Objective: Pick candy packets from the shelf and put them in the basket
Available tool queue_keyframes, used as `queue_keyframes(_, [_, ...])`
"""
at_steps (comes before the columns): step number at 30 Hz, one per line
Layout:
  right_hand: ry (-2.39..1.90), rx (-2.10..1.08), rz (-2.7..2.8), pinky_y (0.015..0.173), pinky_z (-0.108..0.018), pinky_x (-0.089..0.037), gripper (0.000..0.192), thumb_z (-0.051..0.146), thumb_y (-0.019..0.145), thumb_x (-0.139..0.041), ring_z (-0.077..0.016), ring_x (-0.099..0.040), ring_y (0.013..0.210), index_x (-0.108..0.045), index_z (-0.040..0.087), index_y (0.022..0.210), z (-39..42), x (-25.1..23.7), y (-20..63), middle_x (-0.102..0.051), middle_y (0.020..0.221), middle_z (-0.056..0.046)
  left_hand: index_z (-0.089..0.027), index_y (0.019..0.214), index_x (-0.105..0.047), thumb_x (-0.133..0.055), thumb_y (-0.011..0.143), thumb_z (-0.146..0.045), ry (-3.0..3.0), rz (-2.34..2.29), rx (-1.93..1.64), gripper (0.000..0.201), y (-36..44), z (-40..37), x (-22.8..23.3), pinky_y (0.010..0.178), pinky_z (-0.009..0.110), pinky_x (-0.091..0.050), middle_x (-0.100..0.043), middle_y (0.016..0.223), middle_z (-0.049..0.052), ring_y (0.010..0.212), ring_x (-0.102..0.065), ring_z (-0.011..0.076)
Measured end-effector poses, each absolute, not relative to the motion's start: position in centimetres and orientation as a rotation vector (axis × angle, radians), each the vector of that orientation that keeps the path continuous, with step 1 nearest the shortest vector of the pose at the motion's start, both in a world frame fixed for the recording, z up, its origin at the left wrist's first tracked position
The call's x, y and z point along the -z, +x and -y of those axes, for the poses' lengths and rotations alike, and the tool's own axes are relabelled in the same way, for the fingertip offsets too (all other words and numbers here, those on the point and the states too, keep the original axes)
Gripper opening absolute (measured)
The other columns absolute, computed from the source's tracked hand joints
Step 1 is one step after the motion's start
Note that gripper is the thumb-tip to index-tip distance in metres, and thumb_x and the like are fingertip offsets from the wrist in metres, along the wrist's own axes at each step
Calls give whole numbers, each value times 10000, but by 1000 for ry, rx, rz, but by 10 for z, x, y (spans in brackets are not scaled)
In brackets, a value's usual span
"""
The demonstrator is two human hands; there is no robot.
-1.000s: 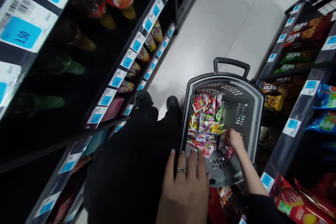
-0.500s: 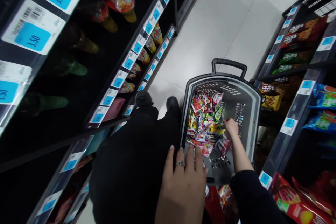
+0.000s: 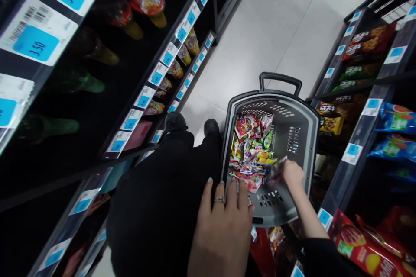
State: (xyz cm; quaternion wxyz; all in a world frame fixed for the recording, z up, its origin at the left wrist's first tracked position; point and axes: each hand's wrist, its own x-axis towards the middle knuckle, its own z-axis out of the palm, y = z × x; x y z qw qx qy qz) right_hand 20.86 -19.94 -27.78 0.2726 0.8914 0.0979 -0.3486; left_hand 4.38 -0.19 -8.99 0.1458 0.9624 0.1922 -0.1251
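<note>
My left hand [image 3: 224, 220], with a ring on one finger, stretches its fingers at the near left corner of a grey shopping basket [image 3: 311, 138]. Its fingers look extended and hold nothing that I can see; whether they press on the rim I cannot tell. Inside the basket, my right hand [image 3: 294, 175] is closed on the edge of a small, blurred snack packet [image 3: 277, 171]. Several colourful snack packets [image 3: 250, 156] lie in a heap along the basket's left side, red, green, yellow and white among them.
Dark shelves with price tags [image 3: 35, 47] and bottles [image 3: 61, 126] run along the left. On the right, another shelf holds blue bags [image 3: 394, 149] and red bags [image 3: 364, 242]. Two dark shoes [image 3: 175, 121] stand on the pale tiled floor [image 3: 234, 65] left of the basket.
My right hand has moved right and toward me inside the basket, pulling a packet's edge with it. My left hand stays by the near corner.
</note>
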Motion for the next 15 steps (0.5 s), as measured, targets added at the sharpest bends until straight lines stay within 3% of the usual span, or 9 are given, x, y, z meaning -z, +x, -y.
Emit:
queue_keyframes(4, [2544, 710, -269, 766, -382, -532, 260, 274, 956, -484, -196, -627, 884, -534, 134, 1169, 169, 256, 248, -608, 1070, -89, -195, 1101, -691, -474, 872, -254, 2761, -561, 381, 321, 44, 2, 91, 942, 487, -407, -725, 1055, 50, 936, -623, 262])
queue_keyframes(7, [2655, 706, -418, 818, -401, -513, 305, 285, 956, -482, -210, -597, 967, -492, 157, 1232, 151, 255, 255, -534, 1226, -109, -190, 1102, -689, -468, 875, -243, 2758, -565, 405, 321, 43, 2, 91, 947, 484, -404, -723, 1060, 52, 943, -623, 259])
queue_keyframes(12, [2662, 1094, -518, 790, -390, -522, 307, 406, 928, -525, -188, -625, 881, -589, 144, 1074, 143, 296, 209, -632, 1005, -61, -189, 1099, -689, -456, 882, -244, 2770, -545, 365, 324, 42, 2, 90, 947, 484, -403, -728, 1049, 47, 942, -627, 260])
queue_keyframes(15, [2623, 1233, -353, 759, -376, -533, 342, 423, 912, -551, -184, -633, 847, -587, 129, 1083, 144, 334, 177, -635, 1002, -72, -184, 1134, -670, -432, 898, -244, 2763, -538, 398, 341, 42, 1, 89, 965, 486, -387, -720, 1074, 47, 968, -622, 263])
